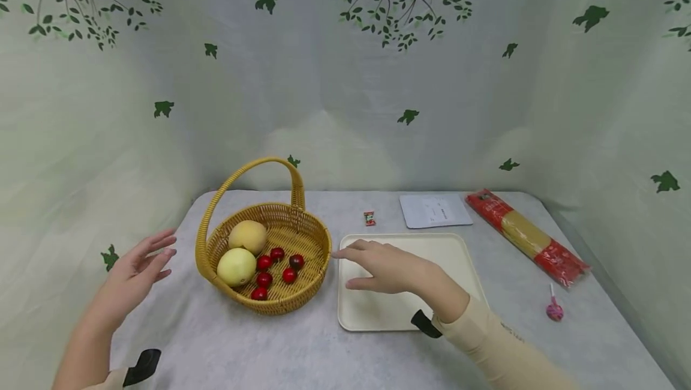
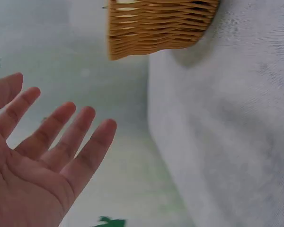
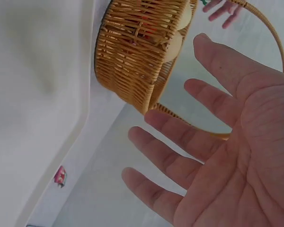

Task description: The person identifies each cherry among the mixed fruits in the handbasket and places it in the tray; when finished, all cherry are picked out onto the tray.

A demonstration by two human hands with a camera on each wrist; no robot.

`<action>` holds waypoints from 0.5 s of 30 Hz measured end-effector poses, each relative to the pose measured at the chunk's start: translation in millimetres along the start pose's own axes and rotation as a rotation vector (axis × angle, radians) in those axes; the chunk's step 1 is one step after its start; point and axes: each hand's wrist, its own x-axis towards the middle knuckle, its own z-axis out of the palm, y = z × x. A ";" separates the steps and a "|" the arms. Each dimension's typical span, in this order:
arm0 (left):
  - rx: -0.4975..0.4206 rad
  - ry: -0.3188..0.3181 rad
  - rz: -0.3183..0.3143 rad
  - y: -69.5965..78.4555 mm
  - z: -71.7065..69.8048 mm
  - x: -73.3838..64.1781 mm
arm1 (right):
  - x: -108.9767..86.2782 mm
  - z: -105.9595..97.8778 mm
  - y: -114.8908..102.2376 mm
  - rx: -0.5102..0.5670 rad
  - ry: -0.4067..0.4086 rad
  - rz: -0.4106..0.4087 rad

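Note:
A yellow wicker basket [image 1: 291, 303] with a tall arched handle stands left of the middle of the table. Inside it lie two pale yellow round fruits [image 1: 236, 266] and several dark red cherries [image 1: 264, 279]. My left hand [image 1: 135, 273] hovers to the left of the basket, fingers spread and holding nothing; its palm shows in the left wrist view. Over the cream tray [image 1: 356, 315] is my right hand [image 1: 385, 267], fingers extended towards the basket's right rim and nothing in its grasp. The right wrist view shows that palm with the fingers apart.
Behind the tray lie a small red-wrapped candy [image 1: 369, 218] and a white card [image 1: 434, 210]. A long red-and-yellow packet [image 1: 526, 235] lies slanted at the right, with a pink lollipop [image 1: 554, 311] in front of it. A leaf-patterned curtain surrounds the table.

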 end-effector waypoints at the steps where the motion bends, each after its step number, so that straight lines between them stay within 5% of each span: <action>1: -0.059 -0.044 -0.004 -5.1 1.5 3.3 | 4.6 -0.4 -1.0 -0.007 0.000 -0.008; 7: -0.274 -0.226 -0.108 -25.4 14.0 20.6 | 32.0 -5.0 -9.3 -0.029 -0.014 -0.039; 15: -0.381 -0.303 -0.168 -39.4 31.3 30.2 | 75.2 -8.7 -18.9 -0.013 -0.068 -0.093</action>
